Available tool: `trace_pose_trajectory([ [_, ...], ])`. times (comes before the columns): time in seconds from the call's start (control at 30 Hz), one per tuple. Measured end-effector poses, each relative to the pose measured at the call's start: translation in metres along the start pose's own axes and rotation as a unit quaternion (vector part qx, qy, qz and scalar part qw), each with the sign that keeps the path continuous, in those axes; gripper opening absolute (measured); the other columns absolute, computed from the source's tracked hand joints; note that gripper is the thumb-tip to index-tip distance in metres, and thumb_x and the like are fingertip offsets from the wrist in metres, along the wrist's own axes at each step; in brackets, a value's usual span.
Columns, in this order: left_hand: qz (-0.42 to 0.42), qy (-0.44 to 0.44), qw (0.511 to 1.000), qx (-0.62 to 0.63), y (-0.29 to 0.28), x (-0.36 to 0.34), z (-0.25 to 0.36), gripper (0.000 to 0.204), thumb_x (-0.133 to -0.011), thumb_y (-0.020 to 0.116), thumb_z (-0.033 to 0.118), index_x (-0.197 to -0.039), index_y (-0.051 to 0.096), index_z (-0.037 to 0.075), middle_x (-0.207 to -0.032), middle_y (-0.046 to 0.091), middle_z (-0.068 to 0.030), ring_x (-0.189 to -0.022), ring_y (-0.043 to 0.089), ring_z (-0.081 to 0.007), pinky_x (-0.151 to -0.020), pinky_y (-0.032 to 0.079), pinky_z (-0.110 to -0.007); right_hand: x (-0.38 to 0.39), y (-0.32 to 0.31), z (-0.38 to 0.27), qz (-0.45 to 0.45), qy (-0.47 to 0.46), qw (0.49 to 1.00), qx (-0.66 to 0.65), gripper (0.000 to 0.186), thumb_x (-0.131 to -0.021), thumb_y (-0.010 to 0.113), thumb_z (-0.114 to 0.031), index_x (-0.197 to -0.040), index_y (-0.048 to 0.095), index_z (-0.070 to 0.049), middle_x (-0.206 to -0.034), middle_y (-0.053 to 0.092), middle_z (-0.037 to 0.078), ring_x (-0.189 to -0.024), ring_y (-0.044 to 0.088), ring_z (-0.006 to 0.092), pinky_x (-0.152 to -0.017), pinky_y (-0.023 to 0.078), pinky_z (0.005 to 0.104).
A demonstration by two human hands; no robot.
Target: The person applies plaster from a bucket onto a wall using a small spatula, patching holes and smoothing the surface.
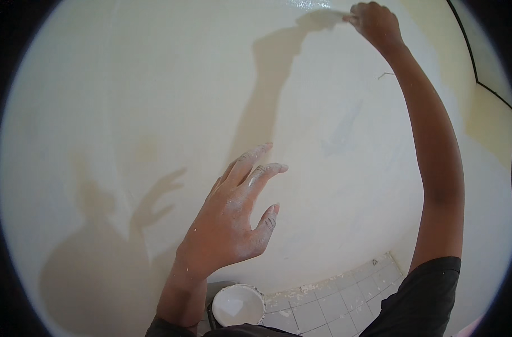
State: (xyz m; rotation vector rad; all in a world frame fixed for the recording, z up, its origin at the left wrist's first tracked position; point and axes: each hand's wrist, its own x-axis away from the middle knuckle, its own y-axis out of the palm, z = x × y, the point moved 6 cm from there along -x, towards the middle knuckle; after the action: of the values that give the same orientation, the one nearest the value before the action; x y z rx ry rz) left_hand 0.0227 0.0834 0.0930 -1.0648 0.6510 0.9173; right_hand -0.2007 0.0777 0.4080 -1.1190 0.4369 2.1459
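Observation:
My right hand [376, 23] is raised high at the upper right, its fingers closed close to the pale wall [334, 185]. They pinch a thin, flat tool, like a putty scraper, of which only a narrow light edge shows; its shape is mostly hidden. A wet, shiny patch [309, 4] lies on the wall to the left of that hand. My left hand [233, 210] is held in front of the wall, lower and nearer the middle. Its fingers are apart and hold nothing. White powdery smears cover its fingertips and thumb.
A round white bucket [263, 308] with something white inside stands below, beside my left forearm. Grey floor tiles [332, 306] bear white flakes along the wall's foot. A small wire-like piece [385, 74] sticks out near my right forearm. A dark-edged frame [476, 78] is at the far right.

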Motion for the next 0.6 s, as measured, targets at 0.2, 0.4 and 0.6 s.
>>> trace_pose_trajectory([
  [0.2,0.032,0.016,0.999,0.027,0.003,-0.019,0.017,0.056,-0.075,0.063,0.000,-0.130,0.052,0.005,-0.143,0.045,-0.0216,-0.134,0.043,-0.0412,-0.111,0.035,-0.047,0.009,0.031,0.024,-0.033,-0.001,0.997,0.072,0.023,-0.089,0.066,-0.024,-0.078,0.071,-0.005,-0.070,0.066,0.013,-0.062,0.063,0.0261,-0.058,0.051,0.0402],
  [0.4,0.032,0.018,0.999,0.036,0.004,-0.020,0.017,0.057,-0.075,0.063,-0.001,-0.130,0.052,0.005,-0.141,0.046,-0.0235,-0.134,0.043,-0.0419,-0.111,0.035,-0.047,0.112,0.027,-0.044,-0.116,-0.130,0.983,-0.061,0.028,-0.092,0.062,-0.025,-0.077,0.069,-0.002,-0.069,0.065,0.016,-0.065,0.065,0.0351,-0.061,0.052,0.0448],
  [0.6,-0.002,0.007,0.999,0.050,0.015,-0.019,0.009,0.056,-0.076,0.065,0.001,-0.130,0.052,0.004,-0.142,0.045,-0.0226,-0.134,0.042,-0.0421,-0.111,0.036,-0.046,0.192,0.037,-0.097,-0.305,-0.145,0.930,-0.144,0.029,-0.091,0.064,-0.027,-0.075,0.068,-0.003,-0.065,0.064,0.015,-0.062,0.064,0.0328,-0.061,0.052,0.0435],
])
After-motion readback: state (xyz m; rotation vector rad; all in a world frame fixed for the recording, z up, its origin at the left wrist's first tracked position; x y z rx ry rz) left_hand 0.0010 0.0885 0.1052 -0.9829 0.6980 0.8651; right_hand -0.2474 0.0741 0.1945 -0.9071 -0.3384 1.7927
